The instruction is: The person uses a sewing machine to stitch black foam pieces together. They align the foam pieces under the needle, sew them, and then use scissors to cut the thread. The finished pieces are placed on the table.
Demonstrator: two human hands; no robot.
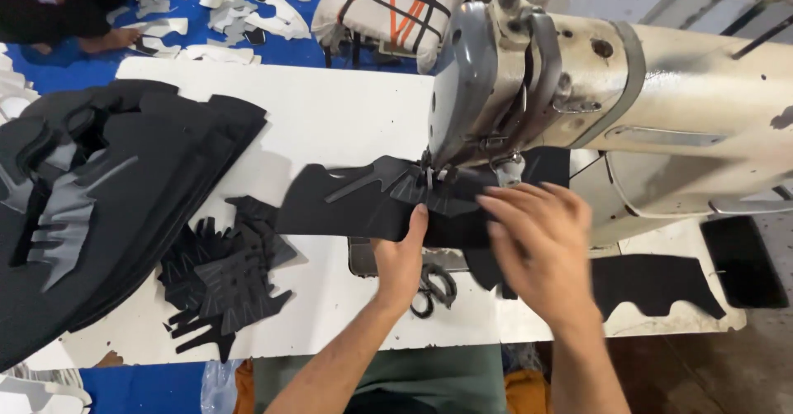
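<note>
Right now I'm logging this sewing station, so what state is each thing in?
Black fabric piece: flat under the machine's needle, held by both hands.
Left hand: thumb pressing the piece's near edge.
Right hand: fingers spread flat on the piece.
Sewing machine: foot down on the fabric.
Scissors: lying on the table, unused.
Small black cut pieces: loosely heaped.
Large black stack: piled flat.

Matt black fabric piece (363, 203), glossy cream metal sewing machine (661, 92) (paint chipped), white tabletop (330, 108)
</note>
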